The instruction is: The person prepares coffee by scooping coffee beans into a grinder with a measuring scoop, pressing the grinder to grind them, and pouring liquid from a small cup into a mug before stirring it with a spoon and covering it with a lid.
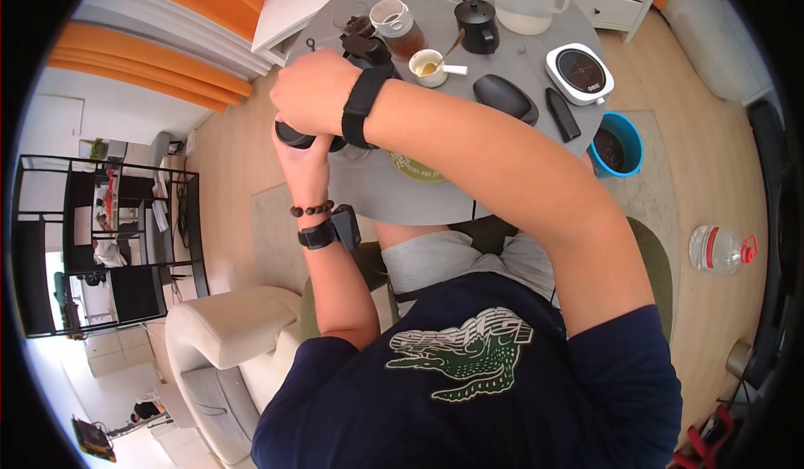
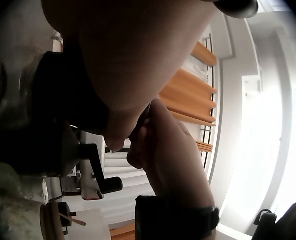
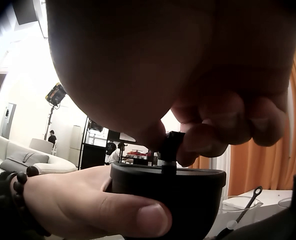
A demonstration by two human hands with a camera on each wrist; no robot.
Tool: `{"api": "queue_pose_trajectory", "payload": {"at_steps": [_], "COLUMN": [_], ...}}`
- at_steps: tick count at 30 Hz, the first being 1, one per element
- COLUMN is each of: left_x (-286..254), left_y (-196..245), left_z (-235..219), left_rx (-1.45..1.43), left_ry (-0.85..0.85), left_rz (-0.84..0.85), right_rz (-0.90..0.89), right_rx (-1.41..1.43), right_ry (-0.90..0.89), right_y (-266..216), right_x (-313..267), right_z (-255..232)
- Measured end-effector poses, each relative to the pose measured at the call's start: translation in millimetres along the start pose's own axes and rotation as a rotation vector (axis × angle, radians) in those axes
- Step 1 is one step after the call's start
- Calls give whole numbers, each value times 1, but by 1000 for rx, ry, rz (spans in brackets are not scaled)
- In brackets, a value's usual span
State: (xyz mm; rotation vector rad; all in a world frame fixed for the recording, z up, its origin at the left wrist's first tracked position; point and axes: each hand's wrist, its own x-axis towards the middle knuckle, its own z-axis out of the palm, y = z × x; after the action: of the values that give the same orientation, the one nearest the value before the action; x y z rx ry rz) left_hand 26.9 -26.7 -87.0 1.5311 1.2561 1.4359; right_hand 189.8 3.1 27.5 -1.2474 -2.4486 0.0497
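Observation:
My left hand (image 1: 303, 167) wraps round the side of a black round container (image 3: 168, 200), its thumb lying across the front wall. Above it, my right hand (image 1: 314, 92) pinches a small black knob (image 3: 170, 150) standing up from the container's flat top. In the head view, the right hand and forearm cover most of the container. Just beyond the hands stands a dark grinder (image 1: 364, 48); the left wrist view shows its bent crank handle (image 2: 100, 172). Beside it are a glass jar of brown liquid (image 1: 406, 42) and a small white pot with a spoon (image 1: 429, 71).
On the grey round table (image 1: 394, 205) are a black kettle (image 1: 477, 29), a clear pitcher (image 1: 523, 4), a black rounded case (image 1: 502, 99), a white hot plate (image 1: 580, 74) and a green plate (image 1: 419, 170). A blue bucket (image 1: 628, 146) and water bottle (image 1: 716, 249) stand right.

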Motion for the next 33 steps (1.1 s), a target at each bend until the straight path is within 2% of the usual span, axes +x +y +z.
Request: {"api": "queue_pose_trajectory", "payload": {"at_steps": [11, 16, 19, 23, 25, 29, 31, 33], "left_x": [-3, 0, -1, 1, -3, -9, -7, 1], "left_y": [0, -6, -18, -18, -11, 6, 10, 5], "left_z": [18, 22, 20, 20, 18, 11, 1, -10], "left_rx": [-37, 28, 59, 55, -22, -111, -128, -188], "left_ry": [107, 122, 183, 177, 141, 34, -108, -170], "left_rz": [22, 119, 99, 114, -23, -41, -46, -39], "right_rz": [9, 71, 107, 75, 39, 16, -12, -43], "right_rx": [83, 104, 77, 80, 58, 92, 97, 123], "right_ry": [88, 157, 134, 137, 121, 59, -12, -22], "right_y": [-1, -7, -16, -7, -3, 10, 14, 19], "right_x": [-1, -3, -5, -4, -5, -2, 0, 0], "right_z": [8, 14, 15, 17, 18, 12, 10, 7]}}
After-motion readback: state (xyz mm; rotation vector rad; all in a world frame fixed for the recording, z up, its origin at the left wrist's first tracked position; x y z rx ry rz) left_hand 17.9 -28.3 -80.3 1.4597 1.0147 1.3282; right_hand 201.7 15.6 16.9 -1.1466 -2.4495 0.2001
